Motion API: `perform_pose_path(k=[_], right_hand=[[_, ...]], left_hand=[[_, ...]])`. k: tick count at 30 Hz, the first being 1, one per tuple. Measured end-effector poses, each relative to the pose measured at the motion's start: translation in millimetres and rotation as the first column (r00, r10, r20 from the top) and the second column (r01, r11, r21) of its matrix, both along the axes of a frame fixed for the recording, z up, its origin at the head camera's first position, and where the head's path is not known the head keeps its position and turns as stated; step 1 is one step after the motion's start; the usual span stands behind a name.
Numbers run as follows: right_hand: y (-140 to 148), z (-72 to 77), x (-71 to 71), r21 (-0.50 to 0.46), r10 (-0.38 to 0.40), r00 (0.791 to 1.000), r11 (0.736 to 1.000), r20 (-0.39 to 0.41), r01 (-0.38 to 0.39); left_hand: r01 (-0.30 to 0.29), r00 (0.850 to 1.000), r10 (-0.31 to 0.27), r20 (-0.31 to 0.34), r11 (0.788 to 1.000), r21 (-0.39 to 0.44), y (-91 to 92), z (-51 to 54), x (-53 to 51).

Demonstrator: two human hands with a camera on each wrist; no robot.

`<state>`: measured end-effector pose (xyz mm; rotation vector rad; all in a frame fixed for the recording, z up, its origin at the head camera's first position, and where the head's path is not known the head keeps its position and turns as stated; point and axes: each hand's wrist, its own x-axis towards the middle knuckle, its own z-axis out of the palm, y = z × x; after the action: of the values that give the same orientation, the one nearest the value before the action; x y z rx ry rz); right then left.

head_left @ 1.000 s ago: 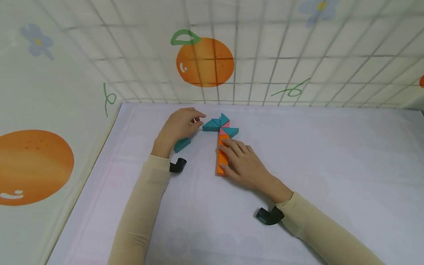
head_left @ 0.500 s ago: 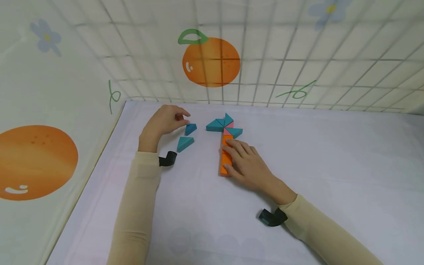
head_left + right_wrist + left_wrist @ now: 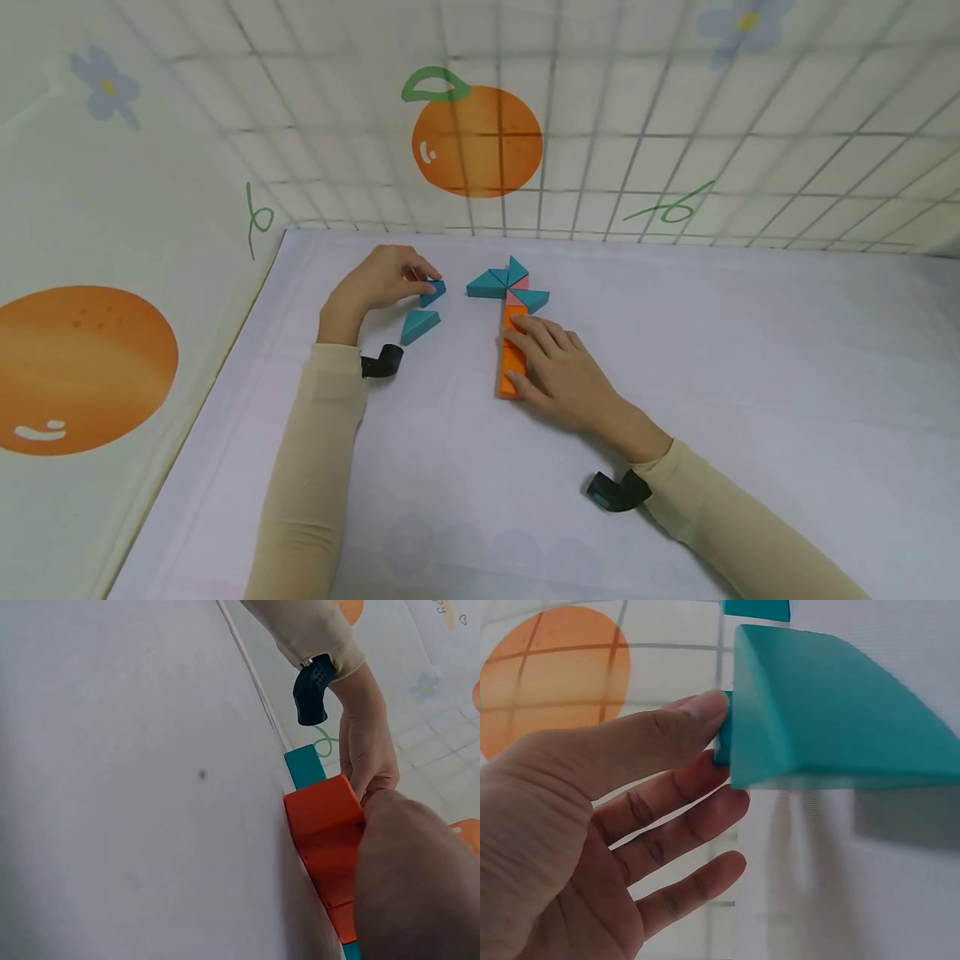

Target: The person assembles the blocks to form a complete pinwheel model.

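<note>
My left hand [image 3: 380, 279] pinches a blue triangular block [image 3: 434, 292] between thumb and fingers, low over the table. In the left wrist view the thumb [image 3: 706, 706] lies on that block, mostly hidden behind a nearer teal triangular block [image 3: 840, 705]. That teal block [image 3: 420, 325] sits just below the hand in the head view. A column of orange blocks [image 3: 512, 358] stands under my right hand [image 3: 566, 379], whose relaxed fingers and thumb rest on it. At the column's top, several teal triangular blocks [image 3: 487, 285] and pink triangular blocks [image 3: 519, 285] meet in a pinwheel.
A white cloth covers the table [image 3: 712, 375]. Behind it rises a grid-patterned sheet printed with an orange fruit [image 3: 480, 142]. Each wrist carries a black camera mount, the left mount [image 3: 384, 362] close to the loose teal block.
My left hand moved left from beside the pinwheel to the loose blue block and now pinches it. My right hand stays on the orange column. The head view shifted slightly.
</note>
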<state>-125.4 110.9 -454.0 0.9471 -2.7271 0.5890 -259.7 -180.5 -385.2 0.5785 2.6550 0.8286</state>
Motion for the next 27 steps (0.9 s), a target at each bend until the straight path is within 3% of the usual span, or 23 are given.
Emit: perform_pose_path(k=[13, 23, 27], right_hand=[[0.2, 0.3, -0.1, -0.012, 0.001, 1.0, 1.0, 0.002, -0.001], [0.0, -0.3, -0.6, -0.002, 0.004, 1.0, 1.0, 0.006, -0.004], [0.5, 0.3, 0.0, 0.001, 0.002, 1.0, 1.0, 0.006, -0.002]], left_hand=[[0.019, 1.0, -0.02, -0.018, 1.0, -0.015, 1.4, -2.0, -0.9], [0.0, 1.0, 0.0, 0.002, 1.0, -0.025, 2.6, 3.6, 1.6], [0.007, 1.0, -0.006, 0.004, 1.0, -0.023, 2.9, 1.2, 0.9]])
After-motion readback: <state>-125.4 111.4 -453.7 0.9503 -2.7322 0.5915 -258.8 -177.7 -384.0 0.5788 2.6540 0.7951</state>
